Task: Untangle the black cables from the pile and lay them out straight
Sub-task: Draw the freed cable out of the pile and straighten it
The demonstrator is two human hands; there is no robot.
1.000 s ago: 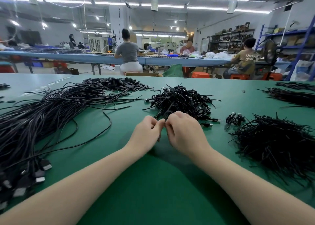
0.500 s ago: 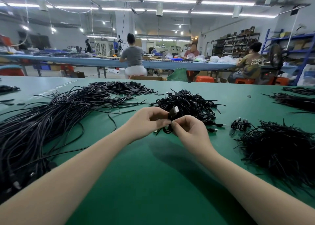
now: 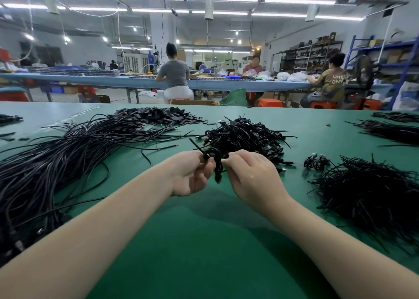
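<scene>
A small coiled black cable [image 3: 214, 160] hangs between my two hands above the green table [image 3: 204, 242]. My left hand [image 3: 190, 174] pinches the coil's left side, where a black tie end sticks up to the left. My right hand [image 3: 249, 176] pinches the coil's right side with curled fingers. Just behind my hands lies the tangled pile of coiled black cables [image 3: 244, 137]. A long sheaf of straightened black cables [image 3: 56, 162] stretches across the table's left side.
A heap of thin black ties [image 3: 371, 196] lies at the right, with a small coiled cable [image 3: 316, 161] beside it. Flat black pieces [image 3: 158, 115] lie at the back, more black strands [image 3: 394, 131] far right. People sit at a blue bench [image 3: 113, 81] beyond.
My hands have lifted the coiled cable off the table in front of the pile. A tie end now sticks out from the coil at the upper left.
</scene>
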